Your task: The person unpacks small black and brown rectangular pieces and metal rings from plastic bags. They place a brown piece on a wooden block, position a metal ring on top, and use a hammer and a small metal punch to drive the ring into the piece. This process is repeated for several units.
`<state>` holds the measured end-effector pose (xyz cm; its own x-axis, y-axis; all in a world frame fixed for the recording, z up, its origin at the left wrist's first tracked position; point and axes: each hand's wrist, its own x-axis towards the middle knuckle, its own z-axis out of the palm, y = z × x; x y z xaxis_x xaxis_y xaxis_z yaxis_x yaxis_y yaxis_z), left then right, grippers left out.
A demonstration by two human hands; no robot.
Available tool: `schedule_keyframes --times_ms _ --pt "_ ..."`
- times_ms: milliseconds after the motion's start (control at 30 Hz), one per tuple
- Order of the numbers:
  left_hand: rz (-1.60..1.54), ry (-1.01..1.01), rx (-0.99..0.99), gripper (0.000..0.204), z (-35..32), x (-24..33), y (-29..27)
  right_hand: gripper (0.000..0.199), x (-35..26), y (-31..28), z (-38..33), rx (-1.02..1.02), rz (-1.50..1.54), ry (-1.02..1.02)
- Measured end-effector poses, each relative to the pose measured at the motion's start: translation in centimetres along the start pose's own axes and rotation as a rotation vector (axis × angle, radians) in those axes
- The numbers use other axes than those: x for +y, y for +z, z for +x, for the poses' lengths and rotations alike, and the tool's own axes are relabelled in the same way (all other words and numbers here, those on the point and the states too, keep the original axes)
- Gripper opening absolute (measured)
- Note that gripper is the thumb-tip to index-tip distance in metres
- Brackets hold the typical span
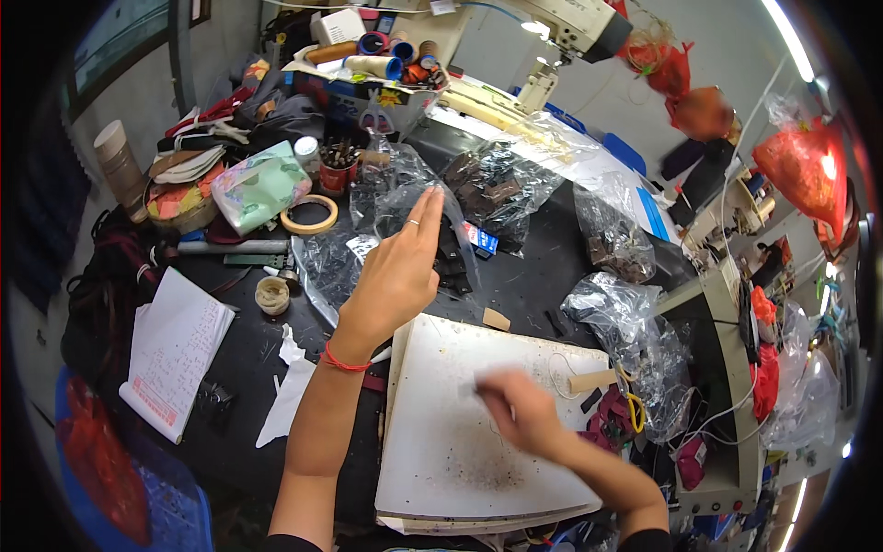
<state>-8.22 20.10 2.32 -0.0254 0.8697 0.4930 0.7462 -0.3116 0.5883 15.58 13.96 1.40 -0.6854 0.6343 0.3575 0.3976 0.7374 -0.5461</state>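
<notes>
My left hand (395, 267), with a ring and a red wrist cord, stretches its fingers out over a clear plastic bag (342, 267) of dark pieces. Its index and middle fingers lie close together, and nothing shows in them. Blurred by motion, my right hand (522, 412) hovers above a white board (432, 368). Its fingers are curled together around a small greyish thing at the tips, too smeared to name. Dark specks are scattered over the board below that hand. A small brown piece (497, 319) lies at the board's far edge.
A notebook (179, 350), a small open jar (272, 296) and a tape roll (309, 213) are on the left. Yellow-handled scissors (636, 412) and a crumpled plastic bag (612, 308) lie right of the board. Behind stands a sewing machine (561, 37).
</notes>
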Motion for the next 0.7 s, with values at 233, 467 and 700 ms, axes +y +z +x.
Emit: schedule_keyframes --times_ms 233,467,700 --pt "-0.012 0.05 0.169 0.071 0.7 0.2 0.6 0.041 8.6 1.4 15.0 0.01 0.131 0.321" --pt "-0.031 -0.128 0.412 0.047 4.2 -0.7 0.0 0.008 9.4 -5.3 14.6 -0.226 -0.7 0.142" --pt "0.133 0.139 0.793 0.05 12.4 4.8 -6.0 0.01 3.3 -18.4 18.4 0.547 -0.989 -0.312"
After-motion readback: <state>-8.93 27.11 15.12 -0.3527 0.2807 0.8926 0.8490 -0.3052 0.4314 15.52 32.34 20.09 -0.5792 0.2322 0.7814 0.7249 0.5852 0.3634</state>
